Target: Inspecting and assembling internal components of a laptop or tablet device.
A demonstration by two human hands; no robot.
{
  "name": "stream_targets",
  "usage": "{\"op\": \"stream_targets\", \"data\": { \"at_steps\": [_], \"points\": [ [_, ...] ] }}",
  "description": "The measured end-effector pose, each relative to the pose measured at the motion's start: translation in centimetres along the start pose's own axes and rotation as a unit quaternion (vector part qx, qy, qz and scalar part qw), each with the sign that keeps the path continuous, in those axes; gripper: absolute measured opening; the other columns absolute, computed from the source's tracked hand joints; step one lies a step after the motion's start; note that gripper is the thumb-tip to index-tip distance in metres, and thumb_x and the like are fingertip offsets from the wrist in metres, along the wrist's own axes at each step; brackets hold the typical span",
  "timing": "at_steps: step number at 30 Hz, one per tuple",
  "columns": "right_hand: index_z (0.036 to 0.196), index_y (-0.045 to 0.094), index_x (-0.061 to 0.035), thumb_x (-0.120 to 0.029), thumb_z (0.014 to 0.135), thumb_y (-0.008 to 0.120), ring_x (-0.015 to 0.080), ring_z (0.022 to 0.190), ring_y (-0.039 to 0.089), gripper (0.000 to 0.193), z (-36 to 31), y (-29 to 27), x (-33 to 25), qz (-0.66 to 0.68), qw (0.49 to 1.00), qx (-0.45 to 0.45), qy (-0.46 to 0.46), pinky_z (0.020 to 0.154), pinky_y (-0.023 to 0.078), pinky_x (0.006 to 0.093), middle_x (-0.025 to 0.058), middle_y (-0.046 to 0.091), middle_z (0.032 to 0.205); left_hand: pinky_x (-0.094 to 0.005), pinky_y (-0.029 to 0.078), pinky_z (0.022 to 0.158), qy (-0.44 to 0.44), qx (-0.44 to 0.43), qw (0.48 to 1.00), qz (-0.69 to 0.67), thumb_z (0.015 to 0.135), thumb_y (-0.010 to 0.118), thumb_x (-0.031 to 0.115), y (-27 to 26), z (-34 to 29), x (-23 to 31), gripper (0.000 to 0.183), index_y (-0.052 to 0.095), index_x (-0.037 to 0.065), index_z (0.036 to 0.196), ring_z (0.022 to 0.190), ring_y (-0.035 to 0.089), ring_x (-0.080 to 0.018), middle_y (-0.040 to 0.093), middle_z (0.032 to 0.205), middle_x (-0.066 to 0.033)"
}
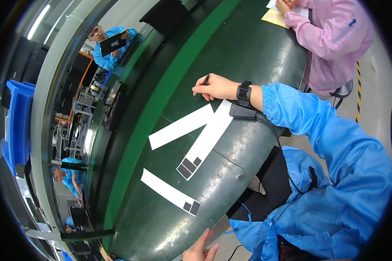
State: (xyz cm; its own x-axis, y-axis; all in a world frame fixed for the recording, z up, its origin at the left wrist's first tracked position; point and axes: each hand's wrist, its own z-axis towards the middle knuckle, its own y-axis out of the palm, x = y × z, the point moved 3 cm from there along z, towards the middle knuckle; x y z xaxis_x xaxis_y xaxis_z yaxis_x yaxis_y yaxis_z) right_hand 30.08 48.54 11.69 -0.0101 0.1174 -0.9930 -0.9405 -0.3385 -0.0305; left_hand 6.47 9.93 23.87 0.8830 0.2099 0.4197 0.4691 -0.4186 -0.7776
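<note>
My right hand (217, 88), at the upper middle over the dark green work surface (222, 165), pinches a thin black pen (206, 80). A black band and boxy device with a cable (243, 112) sit at that wrist. Just below lie two white strips: a plain one (180, 127) and one (205, 137) with black rectangles at its lower end. A third white strip (166, 188), also with dark rectangles at one end, lies apart, nearer my left hand (199, 249). That hand is at the bottom edge, fingers apart and holding nothing; part of it is cut off.
A person in pink (335, 39) sits at the upper right with papers (275, 17). Across the surface, a person in blue (104, 58) holds a dark panel (114, 43). A blue bin (19, 126) and a grey frame (41, 130) stand at the left.
</note>
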Motion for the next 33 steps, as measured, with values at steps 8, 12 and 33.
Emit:
{"op": "stream_targets", "data": {
  "at_steps": [8, 12, 33],
  "points": [
    [0.090, 0.068, -0.0041, -0.022, 0.094, 0.055, 0.0055, 0.055, 0.050, 0.022, 0.4, 0.9, -0.3, -0.015, 0.999, -0.024, -0.021, 0.052, 0.040, 0.0203, -0.0013, 0.055, 0.059, -0.0314, 0.053, 0.074, 0.396, -0.008, 0.776, -0.492, 0.092, 0.057, 0.015, 2.1, 3.1, -1.4, 0.026, 0.065, -0.007, 0.103, 0.082, 0.067, -0.0237, 0.070, 0.094, -0.0173],
    [0.089, 0.067, -0.0038, -0.024, 0.095, 0.055, 0.0051, 0.053, 0.049, 0.024, -0.7, -0.8, -0.3, -0.025, 1.000, 0.003, -0.007, 0.050, 0.039, 0.0204, -0.0014, 0.055, 0.058, -0.0240, 0.037, 0.050, 0.431, 0.032, 0.389, -0.814, 0.103, 0.033, 0.023, -1.9, 7.8, 0.8, 0.030, 0.041, 0.008, 0.078, 0.050, 0.046, -0.0128, 0.044, 0.062, -0.0007],
    [0.102, 0.059, -0.0020, -0.022, 0.088, 0.058, 0.0312, 0.077, 0.064, 0.024, -15.2, 9.7, -12.1, -0.105, 0.923, -0.252, -0.272, 0.070, 0.050, 0.0383, 0.0136, 0.065, 0.083, -0.0286, 0.029, 0.058, 0.417, 0.157, 0.358, -0.820, 0.100, 0.040, 0.022, -2.9, 9.9, -0.8, 0.028, 0.038, 0.009, 0.076, 0.055, 0.034, -0.0129, 0.037, 0.068, -0.0012]
  ]
}}
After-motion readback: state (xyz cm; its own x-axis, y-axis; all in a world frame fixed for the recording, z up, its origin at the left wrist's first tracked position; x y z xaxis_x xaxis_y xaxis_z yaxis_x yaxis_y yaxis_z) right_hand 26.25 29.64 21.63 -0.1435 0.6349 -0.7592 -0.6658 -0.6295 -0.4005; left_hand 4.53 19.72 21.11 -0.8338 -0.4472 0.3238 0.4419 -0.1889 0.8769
